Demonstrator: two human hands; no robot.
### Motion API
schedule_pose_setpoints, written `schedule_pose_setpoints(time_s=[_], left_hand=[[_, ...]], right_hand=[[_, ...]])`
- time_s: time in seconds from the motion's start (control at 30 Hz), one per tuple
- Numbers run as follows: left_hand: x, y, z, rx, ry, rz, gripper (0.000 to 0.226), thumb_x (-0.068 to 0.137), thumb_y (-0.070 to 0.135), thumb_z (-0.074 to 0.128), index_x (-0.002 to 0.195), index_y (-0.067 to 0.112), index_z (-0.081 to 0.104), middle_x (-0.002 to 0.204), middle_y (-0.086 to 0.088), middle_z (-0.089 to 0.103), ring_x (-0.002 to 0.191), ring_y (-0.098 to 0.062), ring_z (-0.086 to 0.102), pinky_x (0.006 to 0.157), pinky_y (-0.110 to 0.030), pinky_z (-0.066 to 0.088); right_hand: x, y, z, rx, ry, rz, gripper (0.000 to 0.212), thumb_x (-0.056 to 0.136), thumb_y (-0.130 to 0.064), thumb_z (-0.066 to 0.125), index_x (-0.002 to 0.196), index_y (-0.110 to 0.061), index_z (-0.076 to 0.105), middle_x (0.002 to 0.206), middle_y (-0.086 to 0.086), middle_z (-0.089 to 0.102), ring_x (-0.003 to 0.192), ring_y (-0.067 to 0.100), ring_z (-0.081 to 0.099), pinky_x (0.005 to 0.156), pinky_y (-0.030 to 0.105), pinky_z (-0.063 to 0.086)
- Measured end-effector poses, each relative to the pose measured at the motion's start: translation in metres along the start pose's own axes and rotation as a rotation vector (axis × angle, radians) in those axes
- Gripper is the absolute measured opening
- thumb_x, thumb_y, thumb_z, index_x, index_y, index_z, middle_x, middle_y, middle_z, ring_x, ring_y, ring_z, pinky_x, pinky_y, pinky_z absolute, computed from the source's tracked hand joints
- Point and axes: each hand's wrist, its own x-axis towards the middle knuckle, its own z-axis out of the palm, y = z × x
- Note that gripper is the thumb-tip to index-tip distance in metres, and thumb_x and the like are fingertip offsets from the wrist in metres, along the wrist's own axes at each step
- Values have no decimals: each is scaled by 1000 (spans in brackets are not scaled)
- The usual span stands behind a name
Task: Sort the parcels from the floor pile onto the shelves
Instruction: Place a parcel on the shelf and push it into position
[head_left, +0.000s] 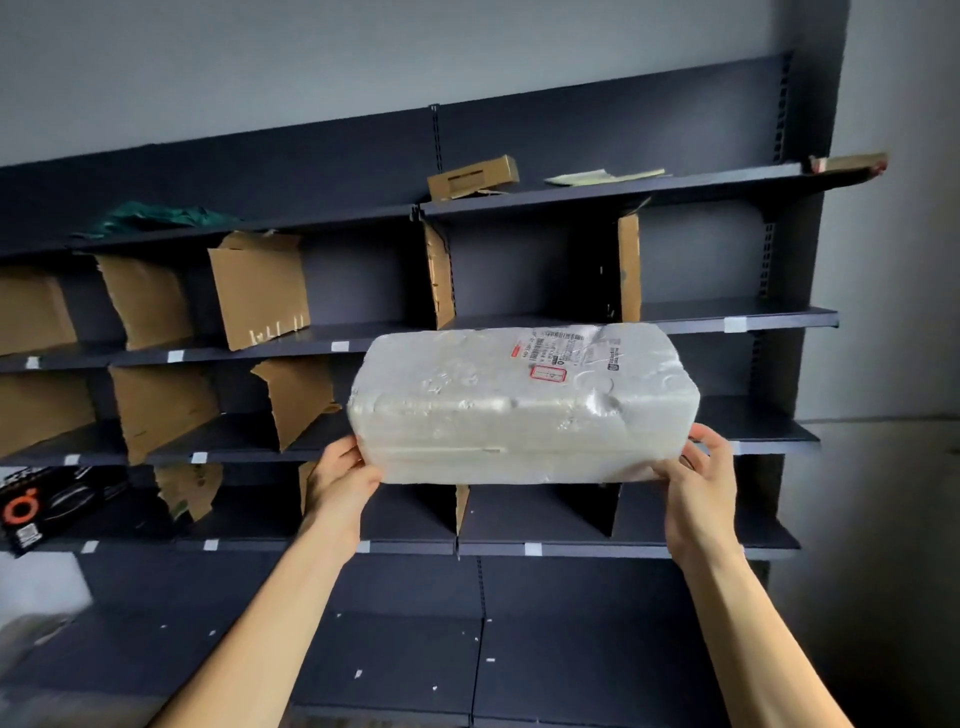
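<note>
- The parcel (519, 410) is hanging in front of the shelving unit (675, 319), before its middle shelves.
- The left hand (340, 480) is holding the parcel's lower left corner and the right hand (698, 493) is holding its lower right end, so the parcel is sitting between them.
- A label (561, 351) is lying on the parcel's top face, toward the right.
- Cardboard dividers (260, 288) are standing on the shelves, splitting them into compartments.
- On the top shelf, a bag (156, 218) is lying at the left, a small box (472, 177) is sitting near the middle, an envelope (602, 176) is lying just to its right, and a packet (849, 163) is resting at the far right end.
- A printed box (47, 506) is sitting on a lower shelf at the far left, below the parcel's level.
</note>
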Motion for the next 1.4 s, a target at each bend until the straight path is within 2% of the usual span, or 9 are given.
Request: schedule_pose_setpoints(time_s=[0.27,0.43,0.6,0.7,0.77,0.87,1.03,1.3,1.4], left_hand=[[10,-18,36,-4,-94,-33,47,88,-10,69,125,13,51,119,-5,67,123,-20,60,107,-30,40],[14,-26,63,-180,-221,-120,68,69,43,92,117,20,49,135,6,54,133,-7,48,124,-31,25],[15,-42,87,-207,-192,-197,87,66,73,71,140,34,49,137,5,64,128,-13,58,121,-41,35],[14,-54,101,-193,-168,-275,44,91,64,62,123,33,63,105,5,79,110,-20,67,111,-49,46],[13,-67,109,-166,-175,-329,29,96,58,60,109,33,68,91,5,81,104,-24,68,110,-52,47],[9,-95,114,-119,-170,-406,27,96,56,61,106,32,67,99,0,78,100,-25,68,108,-52,49],[6,-145,111,-65,-138,-505,26,95,56,61,102,31,63,107,-2,71,95,-24,65,107,-51,49],[33,-182,86,38,-88,-544,60,81,66,71,126,28,59,120,-5,70,109,-29,67,98,-53,54],[46,-183,64,35,-45,-549,51,84,64,70,119,26,62,118,-7,72,104,-28,68,102,-53,53]], right_hand=[[29,6,-14,10,-13,-30,51,79,25,46,108,-16,52,108,14,67,93,18,64,73,30,47],[48,14,-35,30,24,-60,48,75,26,44,114,-2,51,100,12,66,92,18,64,81,32,47],[70,39,-64,-34,3,3,39,69,12,53,107,6,53,88,6,66,87,18,60,73,28,45],[64,49,-80,-23,-7,58,56,63,-13,65,114,6,52,99,15,65,92,25,60,78,35,47],[56,58,-88,22,8,96,40,75,-19,67,109,-4,50,100,14,61,91,21,60,76,36,49],[51,78,-105,63,48,183,32,88,-35,66,99,-14,45,98,10,54,89,22,55,77,42,49],[53,121,-125,28,190,309,88,67,-78,80,124,-14,60,135,14,60,121,36,64,103,64,51],[56,162,-117,-70,282,410,97,53,-81,84,122,-15,62,130,15,64,114,37,67,96,64,55],[57,186,-97,-78,274,438,97,54,-80,84,123,-15,62,128,15,67,114,37,68,92,60,56]])
